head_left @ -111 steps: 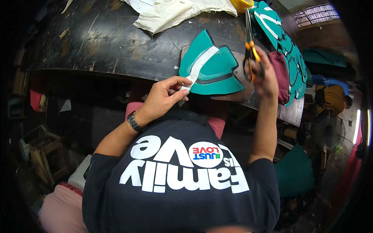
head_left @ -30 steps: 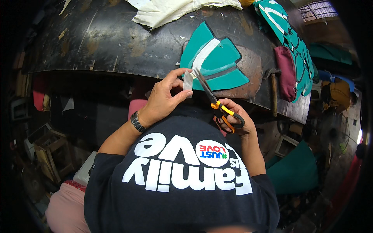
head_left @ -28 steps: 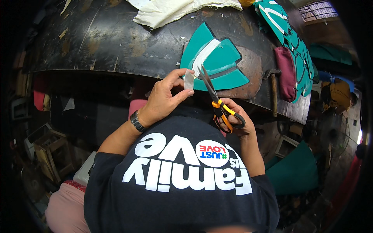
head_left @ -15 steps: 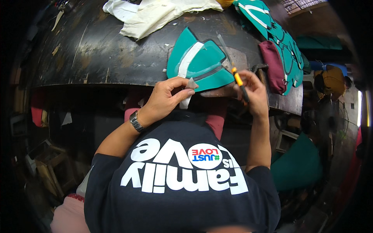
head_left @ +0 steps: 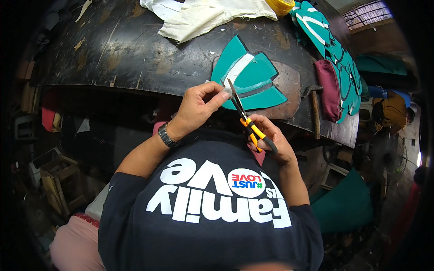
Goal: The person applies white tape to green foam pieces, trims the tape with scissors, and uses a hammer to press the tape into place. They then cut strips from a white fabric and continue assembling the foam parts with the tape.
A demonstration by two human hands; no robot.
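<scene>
Your dark worktable [head_left: 135,49] fills the upper frame, its near edge curving just above your hands; cream cloth [head_left: 203,16] lies at the far side, a stack of teal cutouts [head_left: 334,49] runs along the right edge, with a maroon pouch [head_left: 327,88] and a hammer [head_left: 314,110] beside it; the teal piece [head_left: 253,79] with its pale strip [head_left: 235,72] sits at the near edge, overhanging toward you. Your left hand [head_left: 196,108] pinches the loose end of that strip between thumb and fingertips, clenched on it; your right hand [head_left: 271,140] grips the orange-handled scissors [head_left: 246,119], fingers through the loops, blades parted and pointed up at the strip where your left hand holds it.

The step in hand looks like trimming the strip's end; the next move calls for keeping the strip taut and closing the blades squarely, clear of your left fingertips. Room is tight: the table edge sits just behind the cut, the hammer handle lies near your right; open space is toward your lap.
</scene>
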